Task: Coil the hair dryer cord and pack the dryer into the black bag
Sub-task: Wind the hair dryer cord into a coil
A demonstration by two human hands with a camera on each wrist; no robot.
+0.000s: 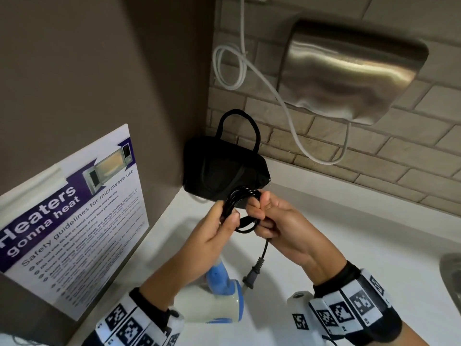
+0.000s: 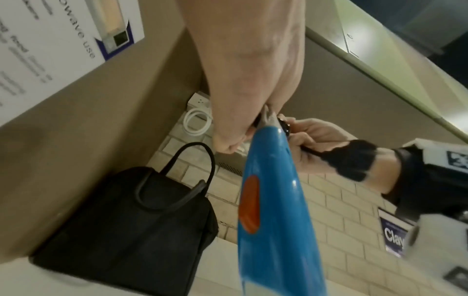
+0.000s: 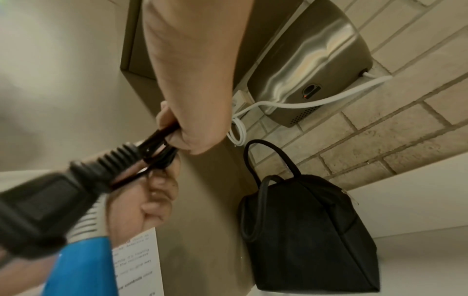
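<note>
Plug: the black plug (image 1: 252,275) is seen hanging loose below the hands on a short tail of cord, close to the lens in the right wrist view; it is not tucked into the loops.
Right hand: the right hand (image 1: 282,222) is held above the counter with fingers and thumb curled round one side of the cord coil (image 1: 241,208); the wrist is raised, knuckles turned toward the wall.
Left hand: the left hand (image 1: 212,231) is closed on the opposite side of the coil, the loops pinched between thumb and fingers; the dryer's handle appears to hang from beneath it, though the grip on the handle itself cannot be made out.
Hair dryer: the blue and white hair dryer (image 1: 220,299) is seen under the left forearm, low over the white counter (image 1: 349,221); whether it rests there cannot be told.
Black bag: the black bag (image 1: 224,168) stands in the corner just behind the hands, handles up, apparently not yet opened.
Risk, coil: the loops could be sprung apart if either grip is eased before the tail is secured.
Risk, plug: the dangling plug may be caught on the bag's handles during packing.
Risk, bag: one hand will be needed for the opening, so the coil could be dropped.
</note>
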